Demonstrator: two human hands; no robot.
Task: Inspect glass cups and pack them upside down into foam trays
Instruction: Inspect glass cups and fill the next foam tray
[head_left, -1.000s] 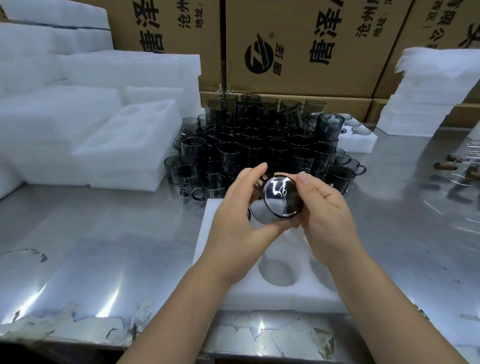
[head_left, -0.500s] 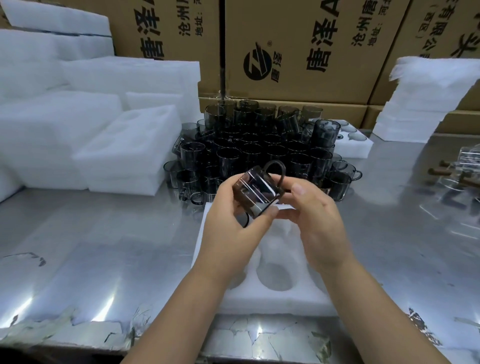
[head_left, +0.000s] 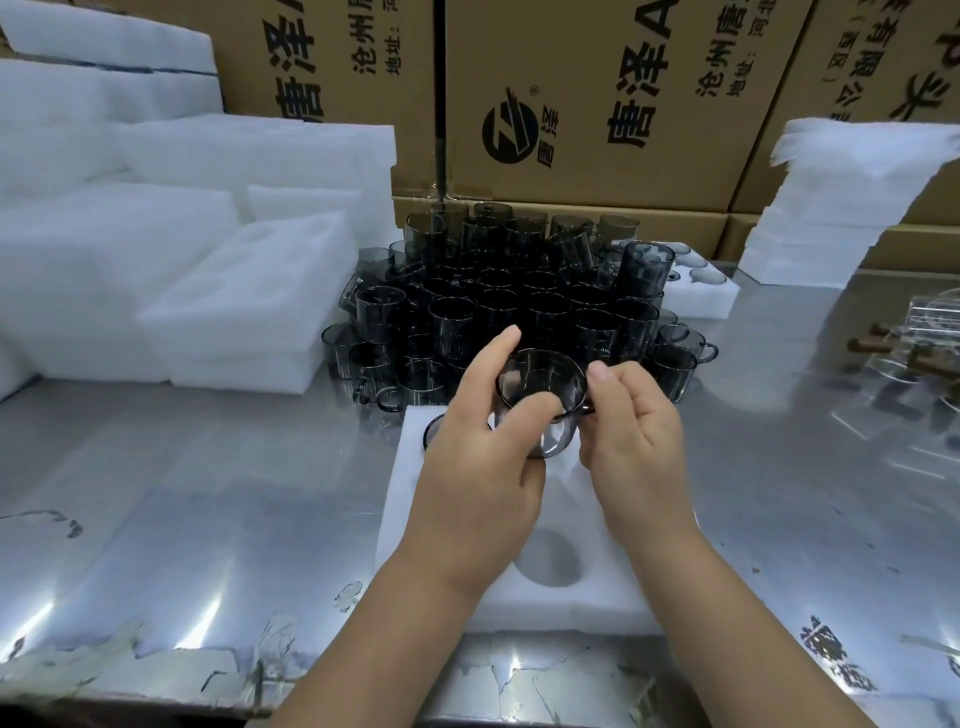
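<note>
I hold one smoky glass cup (head_left: 540, 379) between both hands above the white foam tray (head_left: 571, 597). Its open mouth faces me. My left hand (head_left: 483, 467) grips it with the thumb inside the rim and the index finger over the far side. My right hand (head_left: 636, 441) holds the cup's right side, thumb at the rim. The tray lies on the steel table and shows a round empty hole near its front. A dark cup rim (head_left: 434, 431) shows at the tray's far left corner, mostly hidden by my left hand. A dense pile of smoky cups (head_left: 519, 301) stands behind the tray.
Stacked white foam trays (head_left: 249, 306) fill the left of the table. Another foam tray (head_left: 701, 296) sits behind the cups at right, with a foam sheet stack (head_left: 831, 208) further right. Cardboard boxes (head_left: 597, 104) line the back. Clear glassware (head_left: 924, 338) lies at the right edge.
The cup has been turned in my hands: its shiny base faced me first, then its side with the handle up, and now its open mouth. My left thumb has gone inside the rim.
</note>
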